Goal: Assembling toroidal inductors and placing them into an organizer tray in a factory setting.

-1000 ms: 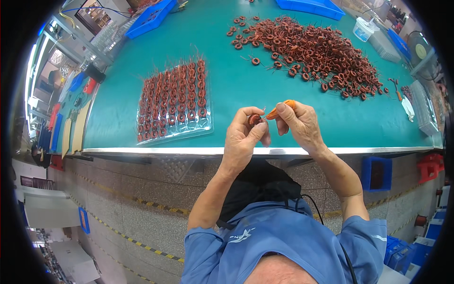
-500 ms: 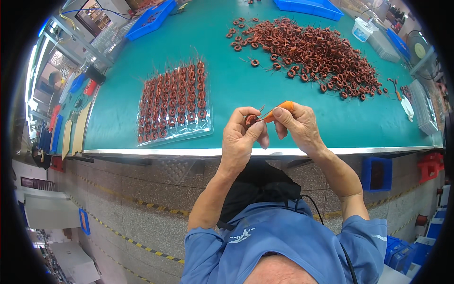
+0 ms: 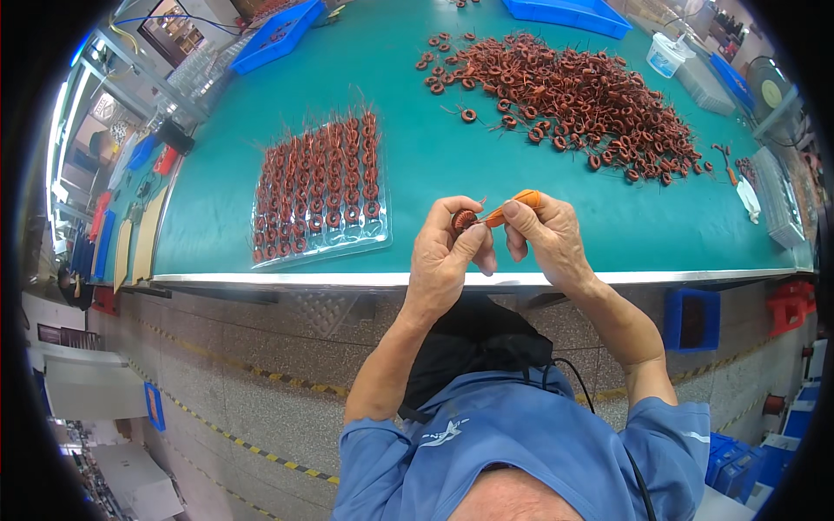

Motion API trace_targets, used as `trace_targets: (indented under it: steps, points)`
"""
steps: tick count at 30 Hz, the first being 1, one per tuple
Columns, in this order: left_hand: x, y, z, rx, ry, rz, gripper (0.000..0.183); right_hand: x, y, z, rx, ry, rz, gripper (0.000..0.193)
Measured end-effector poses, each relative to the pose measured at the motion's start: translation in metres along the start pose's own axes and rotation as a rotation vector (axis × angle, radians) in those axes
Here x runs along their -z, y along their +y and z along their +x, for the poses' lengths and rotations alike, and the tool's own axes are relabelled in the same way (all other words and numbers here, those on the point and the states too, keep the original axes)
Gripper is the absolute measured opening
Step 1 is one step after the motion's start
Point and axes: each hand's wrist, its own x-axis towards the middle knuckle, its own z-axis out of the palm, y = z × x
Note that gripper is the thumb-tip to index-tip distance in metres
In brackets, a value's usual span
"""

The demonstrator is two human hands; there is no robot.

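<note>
Pinched between the fingers and thumb of my left hand (image 3: 445,246) is a copper-wound toroid coil (image 3: 464,220), its wire ends sticking up. My right hand (image 3: 551,233) closes around an orange-handled tool (image 3: 514,208). The tool's thin tip reaches the coil beside my left thumb; its exact shape is too small to make out. Both hands are over the near edge of the green table (image 3: 417,165). Left of them lies a clear plastic tray (image 3: 382,236) with rows of similar coils, wires up.
A large heap of loose coils (image 3: 582,100) spreads across the far right of the table. Blue trays (image 3: 280,36) stand at the back. At the right are a white tub (image 3: 667,54) and a clear tray stack (image 3: 776,200). A blue bin (image 3: 692,319) sits below the table edge.
The orange-handled tool and my right hand have shifted very slightly, with the tool's tip closer to the coil. My left hand still holds the coil in nearly the same place.
</note>
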Motion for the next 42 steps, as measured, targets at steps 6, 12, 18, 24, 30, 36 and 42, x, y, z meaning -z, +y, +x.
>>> trace_targets:
  steps: [6, 12, 18, 24, 30, 36, 42]
  points:
    - [0.004, -0.004, -0.003, 0.034, -0.034, 0.007, 0.022, 0.002, 0.005, -0.002, 0.026, 0.009, -0.087, 0.034]
    - [0.007, -0.004, -0.003, 0.016, -0.09, -0.023, 0.026, 0.001, 0.003, -0.002, 0.025, 0.028, -0.085, 0.033]
    - [0.01, -0.003, -0.005, 0.066, -0.078, -0.005, 0.025, 0.0, 0.008, -0.004, 0.04, 0.019, -0.09, 0.034]
    - [0.008, -0.005, -0.004, 0.07, -0.056, -0.046, 0.024, 0.002, 0.009, -0.006, 0.051, 0.02, -0.184, 0.031]
    - [0.011, -0.011, -0.004, 0.042, -0.061, -0.025, 0.022, -0.001, 0.014, -0.006, 0.036, 0.025, -0.142, 0.034]
    - [0.011, -0.014, -0.005, 0.049, -0.05, -0.044, 0.021, -0.001, 0.017, -0.005, 0.013, 0.014, -0.108, 0.034]
    - [0.014, -0.02, -0.006, 0.081, -0.03, -0.038, 0.02, 0.003, 0.031, -0.003, -0.041, -0.002, -0.106, 0.034]
